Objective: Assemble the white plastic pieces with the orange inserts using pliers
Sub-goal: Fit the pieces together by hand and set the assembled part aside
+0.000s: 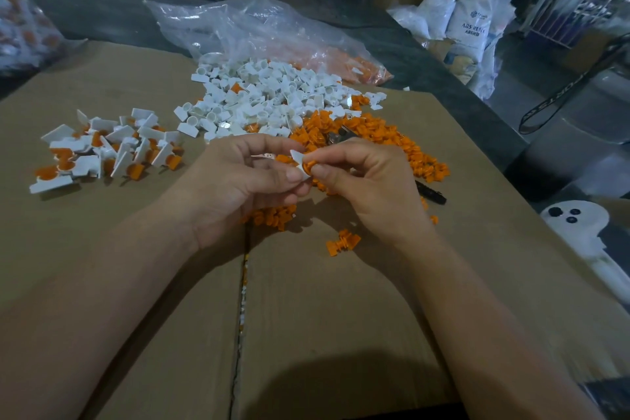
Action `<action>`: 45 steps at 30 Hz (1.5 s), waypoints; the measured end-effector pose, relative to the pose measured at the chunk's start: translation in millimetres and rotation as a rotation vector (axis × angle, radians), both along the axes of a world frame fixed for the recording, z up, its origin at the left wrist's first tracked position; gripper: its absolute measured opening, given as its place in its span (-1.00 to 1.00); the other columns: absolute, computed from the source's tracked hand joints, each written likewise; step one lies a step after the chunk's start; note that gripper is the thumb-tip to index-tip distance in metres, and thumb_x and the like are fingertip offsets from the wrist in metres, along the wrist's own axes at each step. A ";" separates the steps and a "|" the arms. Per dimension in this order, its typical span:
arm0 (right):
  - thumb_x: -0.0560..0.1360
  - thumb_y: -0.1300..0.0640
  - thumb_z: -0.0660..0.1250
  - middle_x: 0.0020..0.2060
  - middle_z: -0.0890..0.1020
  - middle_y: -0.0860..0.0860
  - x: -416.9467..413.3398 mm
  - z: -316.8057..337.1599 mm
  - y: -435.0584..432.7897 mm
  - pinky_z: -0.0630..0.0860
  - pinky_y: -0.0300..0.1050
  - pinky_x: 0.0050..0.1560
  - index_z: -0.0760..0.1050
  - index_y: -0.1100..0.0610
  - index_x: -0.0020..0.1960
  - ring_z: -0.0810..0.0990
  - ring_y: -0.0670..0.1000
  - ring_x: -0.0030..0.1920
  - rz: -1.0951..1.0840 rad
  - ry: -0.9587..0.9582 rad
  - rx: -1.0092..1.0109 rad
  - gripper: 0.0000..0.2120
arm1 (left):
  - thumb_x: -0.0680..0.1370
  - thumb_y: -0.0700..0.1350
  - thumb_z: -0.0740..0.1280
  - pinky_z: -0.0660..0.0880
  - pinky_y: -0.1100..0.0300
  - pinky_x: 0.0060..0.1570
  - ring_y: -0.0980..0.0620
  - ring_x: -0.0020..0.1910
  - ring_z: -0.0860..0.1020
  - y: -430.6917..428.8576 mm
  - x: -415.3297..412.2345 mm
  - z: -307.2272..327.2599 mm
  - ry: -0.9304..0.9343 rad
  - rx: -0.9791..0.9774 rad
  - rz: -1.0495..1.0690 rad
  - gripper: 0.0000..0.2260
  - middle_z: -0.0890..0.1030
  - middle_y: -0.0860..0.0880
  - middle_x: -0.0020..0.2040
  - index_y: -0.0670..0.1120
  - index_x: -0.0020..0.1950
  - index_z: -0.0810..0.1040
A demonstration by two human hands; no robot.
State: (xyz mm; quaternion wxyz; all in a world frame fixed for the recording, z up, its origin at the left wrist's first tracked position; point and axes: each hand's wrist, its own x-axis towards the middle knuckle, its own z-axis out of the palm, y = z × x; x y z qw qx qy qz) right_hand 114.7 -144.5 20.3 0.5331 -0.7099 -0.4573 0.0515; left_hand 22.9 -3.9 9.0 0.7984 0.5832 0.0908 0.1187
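Observation:
My left hand (238, 174) pinches a white plastic piece (297, 160) between thumb and fingers above the cardboard. My right hand (364, 177) pinches an orange insert (308, 166) and holds it against that white piece. Behind the hands lies a heap of loose white pieces (272, 95) and, to its right, a heap of orange inserts (368, 140). The pliers (341, 136) lie on the orange heap, partly hidden by my right hand, with a black handle (431, 193) showing past my wrist. A pile of joined white-and-orange pieces (109, 150) sits at the left.
Everything rests on a flattened cardboard box (136, 283) with a centre seam. A clear plastic bag (259, 31) with orange parts lies behind the heaps. A few stray orange inserts (342, 241) sit near my right wrist. Sacks (474, 14) and boxes stand at the far right.

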 end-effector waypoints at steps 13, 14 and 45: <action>0.40 0.22 0.41 -0.29 0.61 -0.08 -3.7 3.7 -0.9 0.53 -0.30 -0.24 0.56 0.09 -0.15 0.56 -0.14 -0.26 0.016 0.342 -0.016 -0.93 | 0.24 -0.38 0.43 0.52 0.32 -0.39 0.08 -0.39 0.61 -6.6 -1.8 2.8 -0.038 0.215 0.080 -0.70 0.65 -0.05 -0.32 -0.09 -0.11 0.57; 0.38 0.20 0.43 -0.29 0.60 -0.07 -3.3 3.6 -0.8 0.54 -0.29 -0.24 0.54 0.10 -0.15 0.57 -0.13 -0.26 -0.002 0.377 -0.017 -0.92 | 0.27 -0.42 0.42 0.51 0.34 -0.40 0.10 -0.40 0.61 -7.8 -1.7 3.7 -0.052 0.250 0.096 -0.69 0.65 -0.05 -0.32 -0.09 -0.11 0.56; 0.37 0.29 0.44 -0.25 0.67 -0.07 -6.6 1.9 -0.7 0.56 -0.27 -0.19 0.58 0.06 -0.11 0.66 -0.08 -0.20 0.047 0.254 0.020 -0.83 | 0.36 -0.32 0.41 0.56 0.30 -0.41 0.08 -0.44 0.61 -10.6 -3.7 8.1 -0.068 0.408 0.223 -0.88 0.63 -0.01 -0.43 -0.11 -0.26 0.56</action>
